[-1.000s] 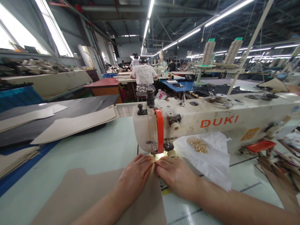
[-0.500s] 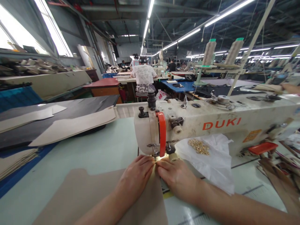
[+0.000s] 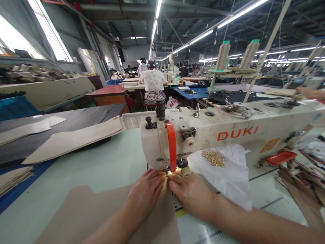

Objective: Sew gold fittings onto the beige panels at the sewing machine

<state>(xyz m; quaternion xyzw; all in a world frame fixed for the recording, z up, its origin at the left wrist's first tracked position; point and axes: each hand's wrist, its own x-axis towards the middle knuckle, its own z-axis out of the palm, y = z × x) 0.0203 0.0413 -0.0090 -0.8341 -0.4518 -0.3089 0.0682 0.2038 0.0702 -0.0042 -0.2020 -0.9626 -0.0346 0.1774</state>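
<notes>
A co-worker's hand (image 3: pixel 308 93) has slid further in from the right edge, across the far side of the sewing machine's arm, and lies near a long tan strip (image 3: pixel 279 92). The person's own hands sit at the needle end of the machine, much as they did half a second ago.

The left hand (image 3: pixel 146 193) and right hand (image 3: pixel 190 196) lie side by side, palms down, with the fingers of each held together rather than spread. Their fingertips almost meet just in front of the metal presser foot (image 3: pixel 166 167), pressing down on a broad tan panel (image 3: pixel 68 217). Whether they pinch its edge, I cannot tell, as the thumbs are hidden. The panel lies flat on a pale green table (image 3: pixel 101 162), with its far end under the presser foot.

The cream-white DUKI sewing machine (image 3: pixel 228 135), with its orange-red guard (image 3: pixel 172 145), stands just beyond the hands. To the right of the right hand, a crumpled white plastic sheet (image 3: pixel 223 179) holds a heap of small brass eyelets (image 3: pixel 213 158). A shallow red tray (image 3: pixel 281 158) sits further right, beside the machine. Two tall cream thread cones (image 3: pixel 222 56) (image 3: pixel 249 54) stand behind the machine. Long black and tan panels (image 3: pixel 63 135) lie stacked at the left, and a seated co-worker in a white lace top (image 3: pixel 153 80) works further down the hall.
</notes>
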